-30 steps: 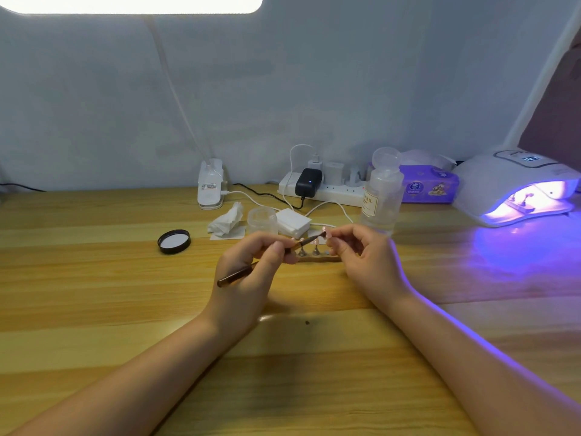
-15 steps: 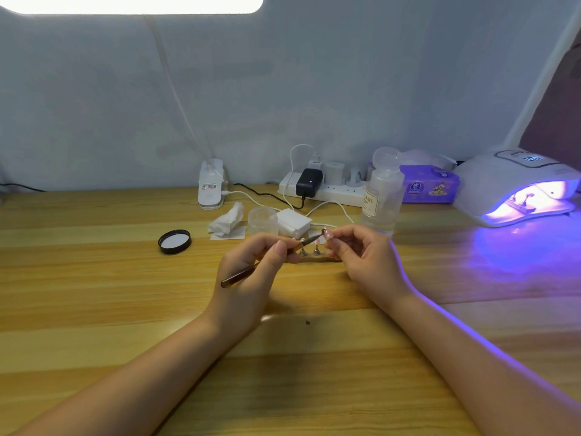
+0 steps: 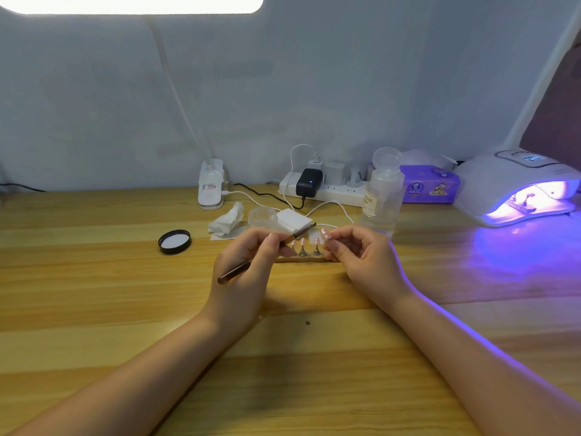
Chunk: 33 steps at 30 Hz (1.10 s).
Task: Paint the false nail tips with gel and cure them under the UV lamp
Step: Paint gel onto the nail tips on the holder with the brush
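The false nail tip (image 3: 325,235), pale pink with white marks, sits pinched between the thumb and fingertips of my right hand (image 3: 361,259), raised above the wooden desk (image 3: 94,309) near its middle. My left hand (image 3: 248,272) grips a thin gel brush (image 3: 267,250) like a pen, dark handle slanting down to the left, bristle end pointing up and right toward the held tip but apart from it. Between my two hands, just behind them, I see three more nail tips on small metal stands (image 3: 303,247) in a row on a low holder; part of that row is hidden behind my left fingers. Just beyond lie a small clear jar (image 3: 262,217) with a white pad (image 3: 294,222) beside it, a crumpled tissue (image 3: 229,220) to their left, and a black round lid (image 3: 174,242) lying open side up, farther left. A clear bottle (image 3: 382,193) with a label stands upright behind my right hand. Along the wall I see a white power strip (image 3: 327,191) with a black adapter (image 3: 309,183) plugged in, the white clamp base of a desk lamp (image 3: 211,188), and a purple tissue pack (image 3: 429,186). At far right the UV lamp (image 3: 515,187) glows violet, with something small inside that I cannot make out.
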{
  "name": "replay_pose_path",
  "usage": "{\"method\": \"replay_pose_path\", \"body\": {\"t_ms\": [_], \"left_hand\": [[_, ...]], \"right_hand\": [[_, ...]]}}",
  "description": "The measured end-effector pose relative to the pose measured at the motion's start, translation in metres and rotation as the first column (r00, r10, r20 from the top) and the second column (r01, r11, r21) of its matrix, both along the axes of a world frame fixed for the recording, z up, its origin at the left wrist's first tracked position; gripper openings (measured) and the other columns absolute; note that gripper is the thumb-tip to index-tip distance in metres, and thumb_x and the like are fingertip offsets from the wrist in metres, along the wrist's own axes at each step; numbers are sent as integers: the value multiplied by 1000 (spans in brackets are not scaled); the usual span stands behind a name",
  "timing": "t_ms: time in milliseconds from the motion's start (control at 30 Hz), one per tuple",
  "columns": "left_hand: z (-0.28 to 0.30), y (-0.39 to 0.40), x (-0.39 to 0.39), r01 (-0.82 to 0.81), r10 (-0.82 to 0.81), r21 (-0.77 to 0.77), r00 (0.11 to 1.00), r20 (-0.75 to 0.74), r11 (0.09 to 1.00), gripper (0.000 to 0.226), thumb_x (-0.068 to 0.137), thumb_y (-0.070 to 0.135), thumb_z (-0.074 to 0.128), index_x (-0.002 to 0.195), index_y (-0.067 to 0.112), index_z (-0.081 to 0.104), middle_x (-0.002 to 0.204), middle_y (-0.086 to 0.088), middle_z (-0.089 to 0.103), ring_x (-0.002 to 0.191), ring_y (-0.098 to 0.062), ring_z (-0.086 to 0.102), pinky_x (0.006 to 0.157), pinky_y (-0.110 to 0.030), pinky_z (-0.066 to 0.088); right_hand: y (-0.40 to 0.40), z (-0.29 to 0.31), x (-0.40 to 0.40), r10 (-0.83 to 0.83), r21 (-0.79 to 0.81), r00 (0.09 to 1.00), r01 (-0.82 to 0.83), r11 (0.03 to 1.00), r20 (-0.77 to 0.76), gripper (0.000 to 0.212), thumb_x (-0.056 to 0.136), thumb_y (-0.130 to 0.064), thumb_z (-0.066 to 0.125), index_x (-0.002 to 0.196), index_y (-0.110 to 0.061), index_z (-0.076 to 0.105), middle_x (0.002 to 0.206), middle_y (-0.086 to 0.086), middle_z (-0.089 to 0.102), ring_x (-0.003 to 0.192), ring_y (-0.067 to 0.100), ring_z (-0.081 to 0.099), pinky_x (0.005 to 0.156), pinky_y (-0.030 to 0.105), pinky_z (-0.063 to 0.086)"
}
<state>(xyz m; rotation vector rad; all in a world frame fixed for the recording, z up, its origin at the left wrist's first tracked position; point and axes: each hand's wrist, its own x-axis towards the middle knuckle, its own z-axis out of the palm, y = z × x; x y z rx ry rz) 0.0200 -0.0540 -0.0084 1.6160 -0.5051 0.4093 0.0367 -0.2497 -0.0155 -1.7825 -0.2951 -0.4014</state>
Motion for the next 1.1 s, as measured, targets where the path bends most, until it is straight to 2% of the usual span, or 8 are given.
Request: {"method": "replay_pose_path", "body": {"t_ms": [267, 433, 533, 633, 733, 900, 1033, 1100], "left_hand": [[2, 0, -4, 80, -80, 35, 997, -7, 996, 24, 92, 34, 55, 103, 20, 70, 94, -1, 74, 94, -18, 70, 82, -26, 54], [1, 2, -5, 72, -73, 41, 997, 15, 997, 23, 88, 32, 53, 92, 18, 71, 83, -3, 73, 85, -20, 69, 80, -36, 54], [2, 0, -6, 30, -34, 62, 997, 64, 998, 22, 90, 31, 52, 97, 19, 70, 86, 1, 73, 88, -15, 69, 80, -25, 52], [3, -1, -6, -20, -3, 163, 990, 139, 986, 27, 92, 30, 54, 105, 13, 71, 91, 7, 73, 92, -11, 67, 79, -16, 47], [3, -1, -6, -40, 5, 223, 988, 156, 974, 31, 90, 33, 55, 107, 14, 72, 95, 6, 74, 94, -14, 67, 81, -18, 46], [4, 2, -8, -8, -18, 190, 991, 136, 982, 22, 88, 31, 53, 94, 20, 72, 85, 8, 73, 90, -21, 67, 81, -36, 51], [4, -1, -7, -39, 8, 190, 987, 158, 981, 25, 91, 31, 53, 104, 18, 71, 91, 8, 73, 92, -14, 67, 80, -25, 49], [3, -1, -6, -44, 10, 212, 987, 162, 976, 30, 92, 32, 54, 109, 14, 71, 96, 5, 73, 94, -14, 67, 81, -26, 51]], "right_hand": [[0, 2, -2, -36, -24, 999, 36, 999, 38, 23, 85, -5, 68, 89, -28, 68, 81, 0, 72, 78, 14, 70, 77, 28, 58], [-1, 2, -2, -93, -22, 996, 93, 995, 16, 18, 85, -4, 67, 90, -21, 68, 79, 3, 71, 75, 12, 69, 76, 27, 58], [-1, 3, -2, -95, -55, 995, 97, 994, 36, 16, 86, -5, 67, 92, -20, 68, 79, 0, 71, 75, 8, 68, 74, 22, 56], [0, 1, -2, -109, -90, 993, 114, 989, 54, 14, 86, -6, 67, 94, -16, 70, 80, 0, 71, 76, 10, 67, 73, 23, 55], [0, 0, -2, -133, -112, 988, 141, 984, 77, 13, 86, -7, 67, 94, -17, 71, 79, -3, 71, 74, 8, 67, 71, 20, 55], [-1, 0, -2, -168, -91, 983, 174, 980, 72, 14, 85, -7, 68, 92, -19, 71, 76, -3, 71, 73, 9, 67, 69, 21, 55], [-1, 0, -1, -179, -167, 974, 201, 965, 141, 13, 85, -8, 69, 94, -16, 72, 80, -3, 70, 74, 6, 65, 70, 18, 53], [0, 0, -1, -186, -213, 964, 225, 951, 190, 12, 84, -8, 69, 94, -14, 72, 81, -3, 70, 75, 5, 63, 71, 17, 52]]}}
